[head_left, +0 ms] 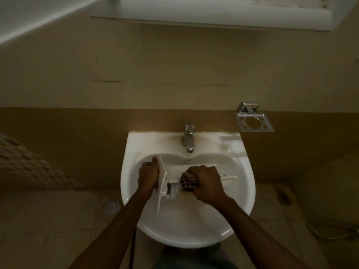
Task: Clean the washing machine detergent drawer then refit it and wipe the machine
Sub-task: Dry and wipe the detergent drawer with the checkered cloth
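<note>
A white detergent drawer (pixel 174 170) lies across the bowl of a white wall basin (pixel 186 228), its flat front panel (pixel 161 183) turned to the left. My left hand (pixel 148 176) grips that front panel, thumb pointing up along its edge. My right hand (pixel 207 183) holds a bunched checked cloth (pixel 187 183) and presses it into the drawer's compartments. Most of the drawer's inside is hidden under the right hand and the cloth.
A chrome tap (pixel 188 138) stands at the back of the basin, with no water running. A chrome soap holder (pixel 254 122) is fixed to the wall at right. A round floor drain (pixel 112 205) sits left of the basin on the tiled floor.
</note>
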